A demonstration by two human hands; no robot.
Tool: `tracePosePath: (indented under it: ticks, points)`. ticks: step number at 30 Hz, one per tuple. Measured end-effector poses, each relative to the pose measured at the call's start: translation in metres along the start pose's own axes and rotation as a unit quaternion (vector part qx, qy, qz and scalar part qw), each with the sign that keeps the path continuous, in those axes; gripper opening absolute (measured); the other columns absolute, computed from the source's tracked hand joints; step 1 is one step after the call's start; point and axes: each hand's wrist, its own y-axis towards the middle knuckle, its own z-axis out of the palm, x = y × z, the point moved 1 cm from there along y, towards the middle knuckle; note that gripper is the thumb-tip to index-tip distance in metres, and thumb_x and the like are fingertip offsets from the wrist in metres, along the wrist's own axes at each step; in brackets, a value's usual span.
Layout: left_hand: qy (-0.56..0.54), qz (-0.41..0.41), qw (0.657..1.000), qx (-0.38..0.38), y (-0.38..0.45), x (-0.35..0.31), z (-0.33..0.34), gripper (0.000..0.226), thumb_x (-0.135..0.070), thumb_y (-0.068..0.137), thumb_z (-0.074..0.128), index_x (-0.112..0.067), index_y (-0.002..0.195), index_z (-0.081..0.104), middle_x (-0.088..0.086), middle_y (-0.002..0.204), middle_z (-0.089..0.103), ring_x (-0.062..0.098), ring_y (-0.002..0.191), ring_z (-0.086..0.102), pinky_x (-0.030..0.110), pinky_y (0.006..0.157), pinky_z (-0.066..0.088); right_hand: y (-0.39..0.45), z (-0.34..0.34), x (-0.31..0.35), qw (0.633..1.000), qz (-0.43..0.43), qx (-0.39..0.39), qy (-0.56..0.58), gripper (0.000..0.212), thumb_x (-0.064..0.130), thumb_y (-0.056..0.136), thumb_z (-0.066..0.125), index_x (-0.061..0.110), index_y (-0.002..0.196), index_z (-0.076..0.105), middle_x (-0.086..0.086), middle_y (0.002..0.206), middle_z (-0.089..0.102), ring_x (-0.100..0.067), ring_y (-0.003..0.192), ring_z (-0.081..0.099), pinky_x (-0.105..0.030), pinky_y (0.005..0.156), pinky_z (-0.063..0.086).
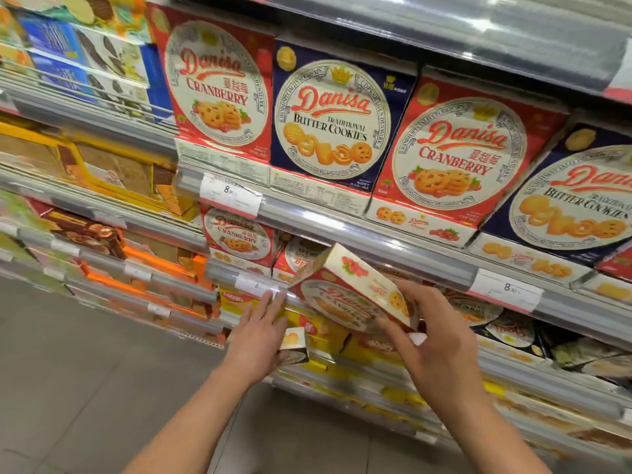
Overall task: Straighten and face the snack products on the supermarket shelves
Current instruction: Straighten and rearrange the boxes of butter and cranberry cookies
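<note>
Shelf (342, 234): R hand (441, 347) holds Danisa box (345, 292), prob Cranberry

Four Danisa boxes side by side on the upper shelf (342, 230), tilted cranberry cookie box (355, 295) below its edge, between left hand (260, 340) and right hand (434, 340)

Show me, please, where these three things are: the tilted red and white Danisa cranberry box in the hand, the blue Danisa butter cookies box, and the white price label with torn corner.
Tilted red and white cranberry box (355, 285), head view, white top side.
Blue butter cookies box (333, 118), head view, front centre.
White price label (229, 195), head view, middle.
</note>
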Motion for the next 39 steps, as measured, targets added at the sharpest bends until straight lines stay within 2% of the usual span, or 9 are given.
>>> tracePosePath:
  ticks: [2, 5, 9, 12, 17, 25, 33, 36, 39]
  points:
    - [0.001, 0.001, 1.000, 0.013, 0.004, 0.002, 0.005, 0.058, -0.051, 0.090, 0.067, -0.020, 0.136, 0.051, 0.006, 0.169, -0.015, 0.032, 0.156, -0.013, 0.055, 0.126, 0.009, 0.015, 0.015, 0.009, 0.998, -0.039, 0.025, -0.030, 0.045, 0.037, 0.089, 0.068, 0.021, 0.129, 0.058, 0.010, 0.117, 0.062, -0.001, 0.096, 0.058, -0.011, 0.075, 0.049]
    - [-0.032, 0.006, 0.999, -0.007, 0.002, 0.005, 0.015, 0.054, -0.052, 0.090, 0.067, -0.019, 0.132, 0.055, 0.006, 0.170, -0.013, 0.030, 0.155, -0.018, 0.055, 0.125, 0.012, 0.029, 0.039, 0.013, 0.991, -0.091, 0.055, -0.084, 0.047, 0.028, 0.087, 0.076, 0.017, 0.129, 0.057, 0.001, 0.119, 0.064, -0.013, 0.100, 0.064, -0.026, 0.075, 0.058]
    - [-0.062, 0.004, 0.998, -0.020, 0.004, 0.009, 0.020, 0.045, -0.043, 0.087, 0.075, -0.021, 0.124, 0.062, -0.001, 0.168, -0.021, 0.024, 0.154, -0.020, 0.053, 0.125, 0.018, 0.038, 0.064, 0.013, 0.988, -0.096, 0.034, -0.113, 0.051, 0.018, 0.081, 0.083, 0.015, 0.125, 0.059, -0.004, 0.116, 0.066, -0.022, 0.096, 0.069, -0.032, 0.074, 0.058]
    - [-0.060, 0.005, 0.998, -0.001, 0.007, 0.013, 0.023, 0.050, -0.047, 0.088, 0.073, -0.021, 0.129, 0.060, -0.003, 0.165, -0.030, 0.022, 0.153, -0.025, 0.054, 0.125, 0.014, 0.044, 0.076, 0.011, 0.988, -0.094, 0.023, -0.119, 0.048, 0.016, 0.082, 0.080, 0.013, 0.126, 0.060, -0.005, 0.116, 0.065, -0.024, 0.096, 0.069, -0.033, 0.075, 0.057]
    - [-0.075, 0.015, 0.997, 0.007, 0.004, 0.016, 0.021, 0.058, -0.047, 0.091, 0.069, -0.017, 0.138, 0.054, -0.003, 0.164, -0.032, 0.023, 0.153, -0.025, 0.054, 0.125, 0.009, 0.052, 0.092, 0.012, 0.985, -0.096, 0.039, -0.140, 0.046, 0.017, 0.085, 0.076, 0.009, 0.127, 0.061, -0.008, 0.119, 0.064, -0.028, 0.100, 0.067, -0.045, 0.074, 0.061]
    - [-0.111, 0.008, 0.994, 0.001, 0.003, 0.017, 0.024, 0.044, -0.045, 0.090, 0.072, -0.020, 0.124, 0.060, -0.009, 0.164, -0.034, 0.021, 0.153, -0.026, 0.053, 0.126, 0.009, 0.056, 0.104, 0.008, 0.977, -0.095, 0.007, -0.188, 0.051, 0.013, 0.081, 0.081, 0.007, 0.127, 0.061, -0.011, 0.111, 0.067, -0.031, 0.094, 0.067, -0.038, 0.069, 0.056]
    - [-0.116, 0.004, 0.993, 0.012, 0.003, 0.016, 0.020, 0.039, -0.042, 0.090, 0.072, -0.021, 0.121, 0.060, -0.010, 0.161, -0.039, 0.019, 0.151, -0.030, 0.052, 0.127, 0.010, 0.075, 0.104, 0.008, 0.953, -0.086, -0.021, -0.291, 0.030, 0.031, 0.092, 0.072, 0.011, 0.113, 0.066, -0.013, 0.092, 0.073, -0.036, 0.077, 0.068, -0.043, 0.065, 0.053]
    - [-0.114, 0.004, 0.993, 0.016, 0.002, 0.015, 0.020, 0.039, -0.041, 0.089, 0.073, -0.021, 0.120, 0.060, -0.011, 0.159, -0.042, 0.018, 0.151, -0.031, 0.051, 0.127, 0.011, 0.085, 0.103, 0.010, 0.945, -0.074, -0.002, -0.319, 0.024, 0.036, 0.094, 0.069, 0.012, 0.096, 0.067, -0.008, 0.067, 0.067, -0.030, 0.052, 0.064, -0.032, 0.045, 0.045]
    - [-0.104, 0.002, 0.995, 0.009, 0.003, 0.014, 0.021, 0.039, -0.041, 0.088, 0.074, -0.023, 0.119, 0.060, -0.011, 0.158, -0.044, 0.019, 0.151, -0.031, 0.051, 0.127, 0.012, 0.097, 0.104, 0.007, 0.929, 0.003, 0.111, -0.353, 0.030, 0.048, 0.104, 0.047, 0.024, 0.092, 0.063, 0.010, 0.060, 0.050, -0.022, 0.051, 0.059, -0.023, 0.041, 0.032]
